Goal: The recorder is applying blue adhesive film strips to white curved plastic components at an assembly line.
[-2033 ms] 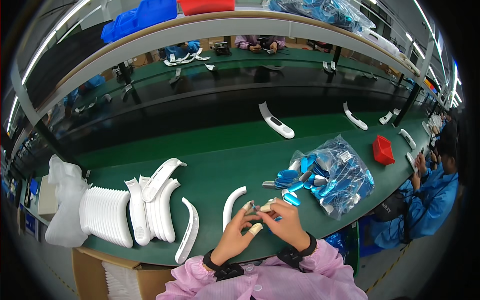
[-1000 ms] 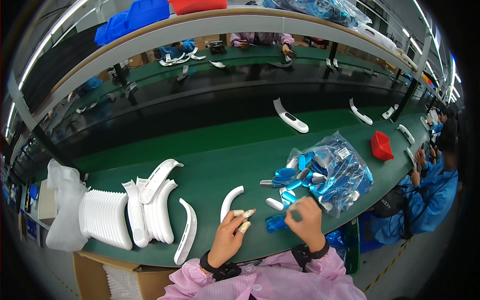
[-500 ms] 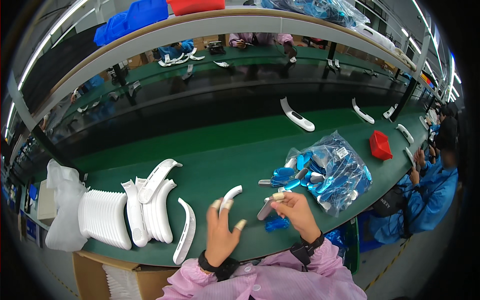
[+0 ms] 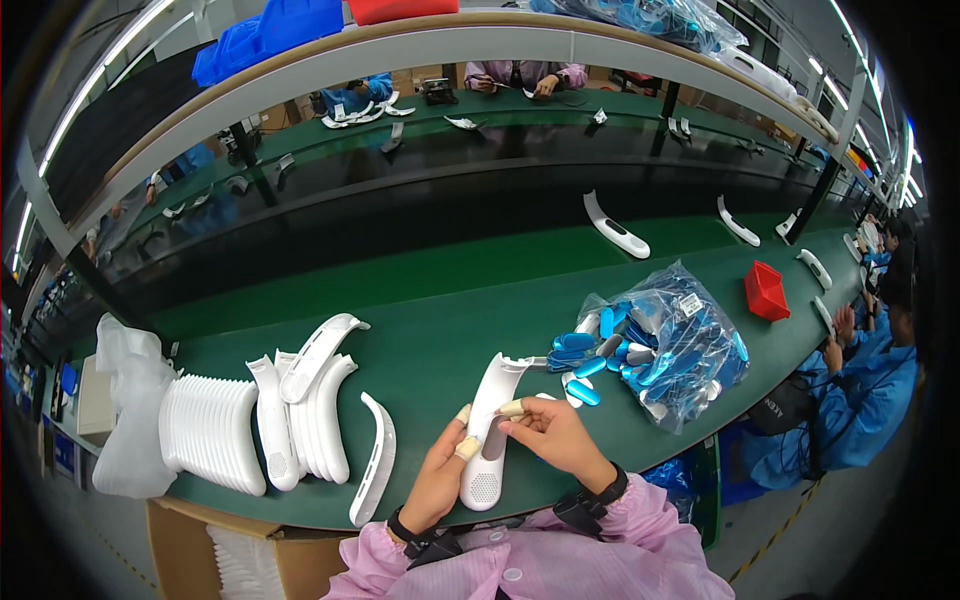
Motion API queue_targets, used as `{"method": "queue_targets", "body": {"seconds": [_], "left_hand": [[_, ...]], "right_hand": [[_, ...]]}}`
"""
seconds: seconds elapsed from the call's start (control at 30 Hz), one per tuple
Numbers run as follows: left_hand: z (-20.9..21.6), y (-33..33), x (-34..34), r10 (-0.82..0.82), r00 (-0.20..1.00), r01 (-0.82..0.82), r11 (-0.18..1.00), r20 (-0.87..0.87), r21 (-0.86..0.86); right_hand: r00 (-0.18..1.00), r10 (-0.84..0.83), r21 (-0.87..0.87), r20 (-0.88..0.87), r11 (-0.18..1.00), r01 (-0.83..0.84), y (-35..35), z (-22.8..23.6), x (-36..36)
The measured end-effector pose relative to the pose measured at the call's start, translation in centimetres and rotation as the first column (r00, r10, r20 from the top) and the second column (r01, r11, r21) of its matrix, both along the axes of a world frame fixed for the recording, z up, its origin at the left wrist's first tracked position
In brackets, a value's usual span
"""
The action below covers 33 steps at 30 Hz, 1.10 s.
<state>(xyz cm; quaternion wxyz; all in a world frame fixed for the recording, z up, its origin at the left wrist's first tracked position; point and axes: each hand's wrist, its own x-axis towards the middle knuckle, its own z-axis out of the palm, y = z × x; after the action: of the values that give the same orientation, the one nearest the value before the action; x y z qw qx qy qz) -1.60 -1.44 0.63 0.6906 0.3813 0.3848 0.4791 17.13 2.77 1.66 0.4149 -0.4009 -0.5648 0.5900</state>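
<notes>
My left hand [image 4: 441, 477] grips a white curved plastic shell [image 4: 488, 432] from its left side, lifted just above the green bench [image 4: 420, 340]. My right hand [image 4: 551, 437] pinches a small pale part [image 4: 511, 408] against the shell's right edge. Both index fingers wear tan finger cots. Just right of my hands lie loose blue oval parts [image 4: 580, 372] spilling from a clear plastic bag [image 4: 670, 345].
A stack of white curved shells [image 4: 215, 430] stands at the left, with looser shells [image 4: 310, 400] and one single shell [image 4: 375, 460] beside it. A red bin [image 4: 765, 290] sits far right. Other workers sit right [image 4: 860, 380] and behind the shelf.
My left hand let go of the small piece, reached left and picked up the white shell from the bench. My right hand brought a small part to the shell.
</notes>
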Motion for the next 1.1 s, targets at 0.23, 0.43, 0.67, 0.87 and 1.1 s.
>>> {"method": "queue_targets", "body": {"seconds": [0.23,0.43,0.67,0.87,1.1], "left_hand": [[1.2,-0.3,-0.4,-0.098,0.975,0.115,0.99,0.198,-0.075],[1.5,-0.3,-0.7,-0.206,0.944,0.231,0.97,0.258,-0.07],[2.2,-0.9,-0.2,-0.162,0.929,0.183,0.982,0.331,-0.034],[2.4,-1.1,-0.2,-0.116,0.983,0.112,0.993,0.143,0.041],[2.4,-0.7,-0.6,-0.128,0.983,0.155,0.964,-0.135,0.214]], "right_hand": [[0.962,-0.097,0.432,0.256,0.902,-0.024,-1.1,1.1,-0.4],[0.977,-0.027,0.431,0.213,0.9,-0.069,-0.7,1.1,0.2],[0.96,-0.214,0.345,0.183,0.928,0.141,-3.6,1.8,-1.3],[0.856,-0.507,0.569,0.106,0.737,0.366,-2.3,1.7,-2.1],[0.972,-0.093,-0.066,-0.214,0.995,0.08,-1.2,-0.8,-0.3]]}}
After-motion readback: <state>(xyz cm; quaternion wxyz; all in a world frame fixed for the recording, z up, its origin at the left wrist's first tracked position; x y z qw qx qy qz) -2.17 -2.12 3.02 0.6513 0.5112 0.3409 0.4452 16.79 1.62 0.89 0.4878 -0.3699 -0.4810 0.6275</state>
